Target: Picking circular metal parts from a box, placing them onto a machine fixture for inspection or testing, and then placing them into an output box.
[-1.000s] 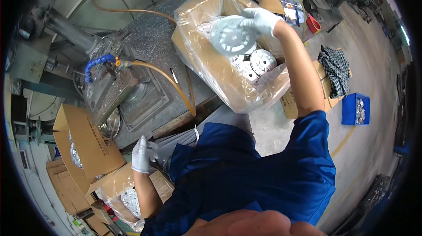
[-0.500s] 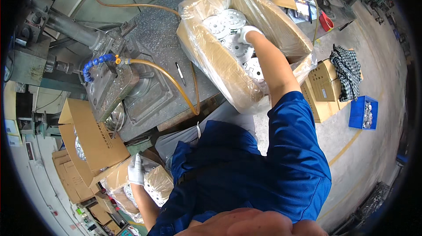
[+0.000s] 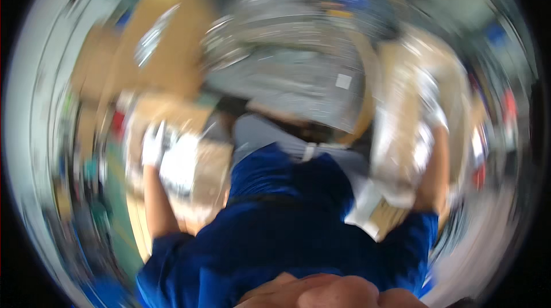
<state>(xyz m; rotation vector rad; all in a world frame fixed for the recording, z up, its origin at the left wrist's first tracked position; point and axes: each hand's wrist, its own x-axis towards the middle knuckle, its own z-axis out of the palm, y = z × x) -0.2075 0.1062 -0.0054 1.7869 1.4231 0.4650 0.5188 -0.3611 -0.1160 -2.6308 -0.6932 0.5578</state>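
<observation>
The whole picture is smeared with blur, so most things show only as shapes and colours. The left hand [image 3: 152, 146], in a white glove, is down at a brown box lined with clear plastic [image 3: 198, 161] on the person's left side, touching something pale and shiny [image 3: 179, 161] inside it; I cannot tell how far its grip is open or if it really has hold of that pale thing. The right hand [image 3: 436, 117], also in a white glove, is up inside a tall brown box with a plastic bag in it [image 3: 402, 130] on the right side, and I cannot tell if its grip is open or closed either. What could go wrong: with both arms stretched far apart, a hand could catch the thin plastic and tear it, or a shiny piece could slip and drop to the floor. A big tan cardboard box [image 3: 166, 44] sits up on the left, with a pale patch on its side. A small white square label [image 3: 343, 81] sticks on the grey machine [image 3: 298, 72] in the middle. Something red [image 3: 509, 104] shows far right.
</observation>
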